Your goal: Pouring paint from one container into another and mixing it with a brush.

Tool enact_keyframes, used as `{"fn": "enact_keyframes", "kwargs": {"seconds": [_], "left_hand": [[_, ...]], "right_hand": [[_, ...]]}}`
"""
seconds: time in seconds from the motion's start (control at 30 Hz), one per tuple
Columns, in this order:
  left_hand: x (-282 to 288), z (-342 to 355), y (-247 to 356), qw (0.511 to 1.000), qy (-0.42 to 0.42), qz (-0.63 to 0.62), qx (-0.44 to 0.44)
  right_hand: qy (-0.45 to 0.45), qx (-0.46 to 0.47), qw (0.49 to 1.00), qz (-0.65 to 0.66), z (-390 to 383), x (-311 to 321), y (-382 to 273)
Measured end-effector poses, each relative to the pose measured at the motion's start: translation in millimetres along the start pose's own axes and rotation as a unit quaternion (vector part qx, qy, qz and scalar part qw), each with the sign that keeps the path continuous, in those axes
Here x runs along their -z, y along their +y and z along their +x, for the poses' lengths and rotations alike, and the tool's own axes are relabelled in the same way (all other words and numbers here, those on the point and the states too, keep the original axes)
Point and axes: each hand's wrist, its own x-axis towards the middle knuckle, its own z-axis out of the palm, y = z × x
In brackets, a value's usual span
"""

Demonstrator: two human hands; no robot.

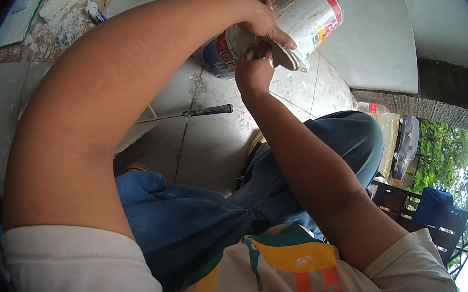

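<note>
A white paint bucket (311, 9) with a red band is tipped on its side, its mouth turned toward me. My left hand (261, 20) grips it at the rim, thumb lying along the edge. Close by, at the mouth, my right hand (255, 72) has its fingers curled in, with whitish smears on them. What those fingers hold, if anything, is hidden. Below the tipped mouth stands a second bucket (217, 55), blue and red, partly covered by my hands and the white bucket.
A thin rod with a black handle (210, 111) reaches out from a pale container (140, 130) half hidden by my left arm. A white-smeared tool (95, 12) lies on a dusty board at the far left. A clear bottle (372, 108) lies by the ledge at right.
</note>
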Motion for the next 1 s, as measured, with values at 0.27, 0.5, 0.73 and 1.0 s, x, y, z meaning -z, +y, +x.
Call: {"fn": "enact_keyframes", "kwargs": {"seconds": [0.27, 0.5, 0.73, 1.0], "left_hand": [[6.2, -13.8, 6.3, 0.999, -0.028, -0.019, -0.035], [12.3, -6.6, 14.5, 0.998, -0.045, -0.033, -0.036], [6.5, -13.3, 8.1, 1.000, -0.005, 0.000, 0.003], [8.4, -6.3, 15.8, 1.000, -0.022, -0.008, 0.017]], "right_hand": [[0.025, 0.095, 0.991, -0.094, 20.4, 3.5, 10.0], [0.103, 0.237, 0.909, -0.328, 44.4, -27.3, 76.3], [-0.029, 0.026, 0.987, -0.157, 33.4, 1.6, 29.5], [0.055, -0.371, 0.845, 0.381, 26.4, 3.0, -24.3]]}}
